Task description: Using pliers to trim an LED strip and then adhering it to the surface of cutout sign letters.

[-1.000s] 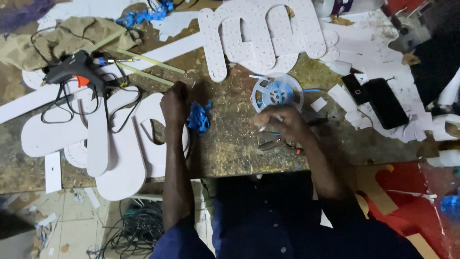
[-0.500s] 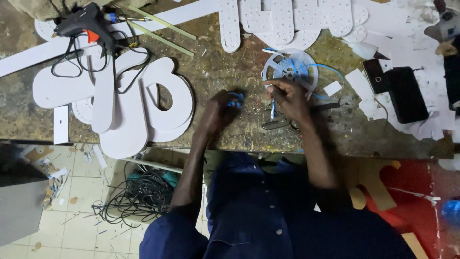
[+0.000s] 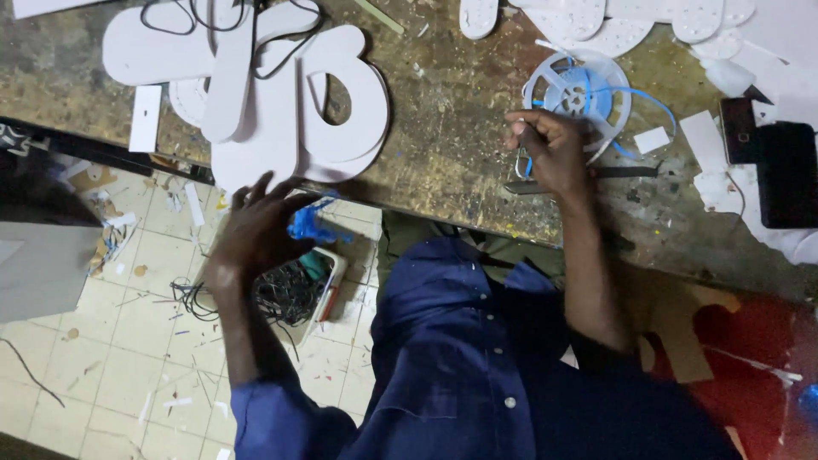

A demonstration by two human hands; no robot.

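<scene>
My left hand (image 3: pixel 256 226) is off the bench's near edge, over the floor, with its fingers curled around a crumpled blue bundle of strip or wire (image 3: pixel 308 223). My right hand (image 3: pixel 550 149) rests on the worn wooden bench (image 3: pixel 443 128), shut on a thin blue strip (image 3: pixel 527 160) that leads to a pale round reel (image 3: pixel 579 92) just beyond the fingers. A dark flat tool (image 3: pixel 596 175) lies on the bench under that wrist.
Large white cut-out letters (image 3: pixel 281 111) with a black cable across them lie at the bench's left. More white letter pieces (image 3: pixel 596 21) sit at the top. A black phone (image 3: pixel 784 175) and paper scraps lie right. A white box of tangled wires (image 3: pixel 294 294) stands on the tiled floor.
My left hand has carried the blue bundle from the bench top leftwards and down past the bench edge. My right hand has stayed by the reel. The view has shifted towards the floor.
</scene>
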